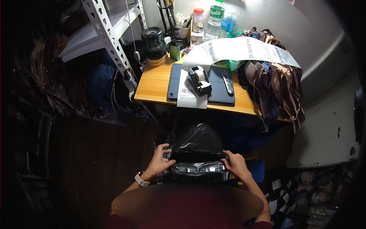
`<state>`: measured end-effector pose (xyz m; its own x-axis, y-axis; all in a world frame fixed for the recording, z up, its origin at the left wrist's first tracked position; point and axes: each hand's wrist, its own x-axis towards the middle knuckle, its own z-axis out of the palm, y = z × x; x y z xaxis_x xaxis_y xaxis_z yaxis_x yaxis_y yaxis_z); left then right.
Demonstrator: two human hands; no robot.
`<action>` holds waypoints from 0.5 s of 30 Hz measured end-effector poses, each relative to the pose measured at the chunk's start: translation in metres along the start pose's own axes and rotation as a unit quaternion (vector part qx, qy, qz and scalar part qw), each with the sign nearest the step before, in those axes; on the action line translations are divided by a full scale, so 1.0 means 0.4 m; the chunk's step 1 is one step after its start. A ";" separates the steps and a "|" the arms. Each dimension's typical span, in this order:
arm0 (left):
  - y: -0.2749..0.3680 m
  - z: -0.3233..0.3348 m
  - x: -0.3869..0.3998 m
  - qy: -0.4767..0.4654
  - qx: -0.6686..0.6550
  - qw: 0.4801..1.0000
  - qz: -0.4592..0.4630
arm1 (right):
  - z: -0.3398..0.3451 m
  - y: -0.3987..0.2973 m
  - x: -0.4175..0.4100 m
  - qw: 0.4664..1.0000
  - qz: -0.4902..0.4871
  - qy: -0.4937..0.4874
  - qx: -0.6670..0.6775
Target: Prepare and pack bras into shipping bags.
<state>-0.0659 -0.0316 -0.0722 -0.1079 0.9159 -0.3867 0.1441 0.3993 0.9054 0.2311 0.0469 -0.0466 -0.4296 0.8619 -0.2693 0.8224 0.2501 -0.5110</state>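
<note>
A black plastic mailer bag [197, 143] lies over my lap, with a shiny silvery strip along its near part. At its left edge is my left hand [163, 160], thumb and fingers by the plastic, a watch on the wrist. My right hand [236, 163] pinches the bag's right edge. Beyond, on the wooden desk, a black tape dispenser [199, 80] rests on a strip of printed labels [191, 100], which curves up and over to the right. A utility knife [227, 83] lies on a dark blue tablet case [217, 98] beneath them.
Bras [274, 91] hang over the right end of the desk [154, 86]. Plastic bottles [214, 25], a jar [198, 21] and a dark round container [153, 43] stand at the back. A white metal shelf post [105, 34] rises at left. Wrapped packages [320, 197] lie at lower right.
</note>
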 end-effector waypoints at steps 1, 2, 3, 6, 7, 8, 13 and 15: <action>-0.001 -0.003 0.004 -0.025 -0.052 0.995 -0.082 | 0.007 -0.002 -0.006 1.000 0.023 -0.019 -0.009; -0.019 -0.015 0.014 -0.076 -0.039 0.992 -0.094 | 0.016 -0.001 -0.011 0.999 0.024 -0.017 -0.025; -0.032 -0.018 0.022 -0.072 -0.041 0.992 -0.098 | 0.025 -0.001 -0.016 0.999 0.023 -0.017 -0.040; -0.049 -0.018 0.020 -0.162 -0.044 0.981 -0.099 | 0.020 -0.010 -0.021 0.992 -0.009 0.101 -0.070; -0.049 -0.017 0.010 -0.157 -0.044 0.981 -0.103 | 0.006 -0.049 -0.025 0.981 -0.048 0.157 -0.102; -0.049 -0.019 0.000 -0.157 -0.068 0.978 -0.118 | -0.013 -0.102 -0.010 0.971 -0.119 0.189 -0.089; -0.065 -0.023 -0.041 -0.164 -0.190 0.947 -0.203 | 0.183 -0.261 0.033 0.934 -0.310 0.120 0.128; -0.033 -0.018 -0.050 -0.131 -0.209 0.940 -0.237 | 0.251 -0.270 0.035 0.938 -0.300 0.067 0.160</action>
<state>-0.0727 -0.0556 -0.0749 0.1918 0.6393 -0.7447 -0.2630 0.7645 0.5886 0.0987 -0.0122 -0.0771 -0.7104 0.6618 0.2396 0.2848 0.5816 -0.7620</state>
